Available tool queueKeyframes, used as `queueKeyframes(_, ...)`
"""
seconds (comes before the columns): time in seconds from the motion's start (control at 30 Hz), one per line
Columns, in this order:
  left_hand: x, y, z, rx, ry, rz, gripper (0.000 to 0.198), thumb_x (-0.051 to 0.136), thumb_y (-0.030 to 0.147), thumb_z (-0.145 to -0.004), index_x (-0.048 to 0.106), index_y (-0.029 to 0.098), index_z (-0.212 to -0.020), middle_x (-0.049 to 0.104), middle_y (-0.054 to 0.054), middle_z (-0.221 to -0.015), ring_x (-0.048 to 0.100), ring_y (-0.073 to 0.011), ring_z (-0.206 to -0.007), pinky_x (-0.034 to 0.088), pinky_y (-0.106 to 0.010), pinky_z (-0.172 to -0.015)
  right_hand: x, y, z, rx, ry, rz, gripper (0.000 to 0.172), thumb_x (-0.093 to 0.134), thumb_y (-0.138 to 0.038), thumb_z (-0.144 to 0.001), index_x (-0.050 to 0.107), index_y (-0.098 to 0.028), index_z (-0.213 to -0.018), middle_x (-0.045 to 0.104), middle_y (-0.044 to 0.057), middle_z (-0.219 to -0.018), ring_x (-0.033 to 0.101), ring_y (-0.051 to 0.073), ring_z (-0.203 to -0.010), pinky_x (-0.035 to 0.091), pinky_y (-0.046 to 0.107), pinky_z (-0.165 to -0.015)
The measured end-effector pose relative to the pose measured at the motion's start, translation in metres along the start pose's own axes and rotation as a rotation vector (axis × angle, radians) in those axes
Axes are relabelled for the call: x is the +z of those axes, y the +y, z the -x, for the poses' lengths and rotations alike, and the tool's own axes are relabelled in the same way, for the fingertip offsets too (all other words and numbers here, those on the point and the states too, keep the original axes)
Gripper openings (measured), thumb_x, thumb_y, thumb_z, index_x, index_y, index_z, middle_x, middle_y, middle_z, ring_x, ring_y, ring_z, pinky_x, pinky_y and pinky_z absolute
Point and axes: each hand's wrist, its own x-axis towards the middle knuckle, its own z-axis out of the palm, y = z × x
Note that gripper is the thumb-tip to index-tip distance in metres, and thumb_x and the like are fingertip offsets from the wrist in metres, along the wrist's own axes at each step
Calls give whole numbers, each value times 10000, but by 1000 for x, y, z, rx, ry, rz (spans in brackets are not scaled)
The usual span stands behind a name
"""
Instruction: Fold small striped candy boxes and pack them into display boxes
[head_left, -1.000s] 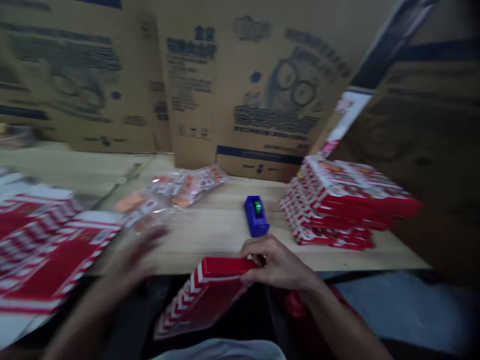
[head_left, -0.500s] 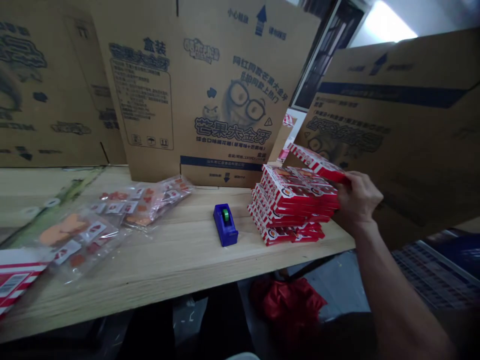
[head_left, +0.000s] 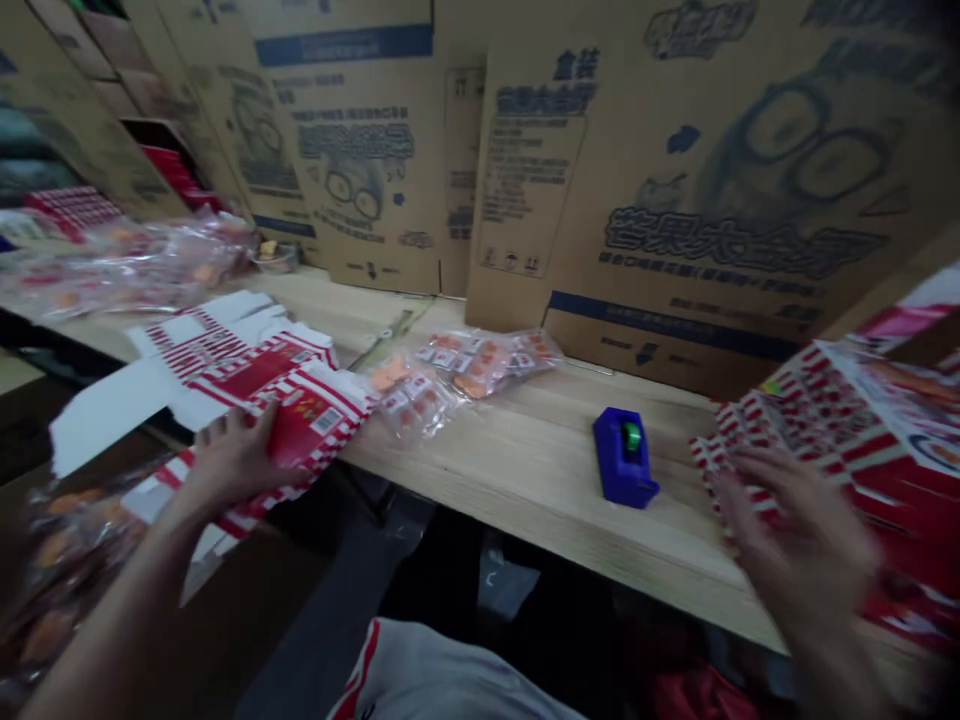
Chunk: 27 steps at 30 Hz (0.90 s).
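Note:
My left hand (head_left: 236,462) lies on flat, unfolded red-and-white striped cartons (head_left: 296,400) at the table's front edge, its fingers spread over the printed card. Blurred by motion, my right hand (head_left: 806,530) is beside the stack of filled striped boxes (head_left: 840,440) at the right, fingers apart and nothing visible in them. Whether its fingertips touch the boxes I cannot tell. Between the hands stand a blue tape dispenser (head_left: 622,465) with a green roll and clear packets of orange sweets (head_left: 465,370).
Large printed cardboard boxes (head_left: 525,200) line the back of the wooden table (head_left: 517,455). More sweet packets (head_left: 135,265) are heaped at the far left. Below the table on the left, an open carton holds bagged sweets (head_left: 67,560). Red plastic (head_left: 705,690) lies under the right side.
The view has swung left. My right hand has let go of the box it held above the stack and is now lower, at the stack's left side. My left hand has come into view on the flat cartons.

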Motion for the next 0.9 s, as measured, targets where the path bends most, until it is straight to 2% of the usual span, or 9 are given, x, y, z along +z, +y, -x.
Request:
queueKeyframes(0.17, 8, 42, 40, 124, 40, 37, 1063, 678, 586, -601, 310, 93, -1468, 357, -304, -1392, 365, -499, -1245, 251, -585, -1009, 135, -124, 11, -3, -511, -649, 97, 616, -236, -853, 689, -221, -915, 714, 75, -1010, 678, 210, -952, 539, 349, -846)
queueKeyframes(0.33, 4, 104, 83, 295, 247, 173, 1059, 736, 492, -518, 367, 125, -1440, 261, -315, -1471, 272, -517, -1326, 150, -655, -1060, 187, -173, 20, 214, -824, -670, 344, 686, -257, -773, 649, -171, -1104, 718, 87, -1009, 669, 223, -865, 536, 330, -763)
queueKeyframes(0.43, 2, 141, 91, 386, 298, 298, 1056, 757, 448, -512, 363, 125, -1436, 297, -312, -1459, 297, -504, -1328, 159, -664, -1070, 183, -162, 15, 365, -979, -785, 226, 652, -311, -806, 677, -150, -964, 719, 58, -872, 663, 210, -760, 532, 303, -667)
queueKeyframes(0.5, 2, 159, 87, 427, 304, 395, 1034, 752, 410, -545, 333, 121, -1445, 376, -296, -1418, 365, -466, -1304, 187, -654, -1078, 168, -146, 12, 369, -941, -866, 191, 632, -336, -824, 693, -160, -867, 708, 56, -911, 666, 212, -821, 537, 316, -729)
queueKeyframes(0.57, 0, 173, 80, 431, 305, 521, 1028, 748, 386, -580, 282, 121, -1457, 460, -262, -1366, 437, -419, -1267, 243, -626, -1081, 146, -132, 15, 370, -654, -759, 228, 700, -355, -774, 703, -176, -914, 662, 86, -1118, 621, 250, -1045, 492, 377, -923)
queueKeyframes(0.67, -4, 190, 74, 408, 299, 756, 1099, 780, 400, -580, 200, 140, -1476, 505, -213, -1345, 506, -374, -1218, 382, -552, -1033, 118, -119, 35, 500, -253, -611, 611, 817, -372, -656, 603, -208, -1204, 542, 120, -1338, 496, 287, -1252, 374, 457, -1080)
queueKeyframes(0.73, -9, 201, 77, 415, 279, 904, 1123, 798, 422, -573, 186, 165, -1480, 498, -193, -1366, 530, -362, -1205, 451, -508, -983, 111, -118, 54, 601, -375, -794, 724, 840, -394, -626, 548, -213, -1263, 586, 124, -1296, 546, 292, -1208, 419, 472, -1048)
queueKeyframes(0.8, -15, 212, 83, 420, 241, 1032, 1079, 795, 425, -594, 217, 178, -1470, 499, -181, -1374, 535, -355, -1213, 474, -491, -969, 111, -118, 70, 687, -582, -1042, 628, 831, -401, -647, 580, -215, -1193, 658, 103, -1200, 616, 281, -1125, 472, 459, -1004)
queueKeyframes(0.9, -24, 220, 90, 404, 111, 1215, 996, 779, 385, -637, 256, 163, -1454, 502, -185, -1378, 522, -342, -1242, 463, -490, -999, 115, -119, 79, 806, -599, -1230, 521, 828, -366, -667, 598, -221, -1112, 697, 78, -1138, 662, 264, -1054, 513, 440, -964)
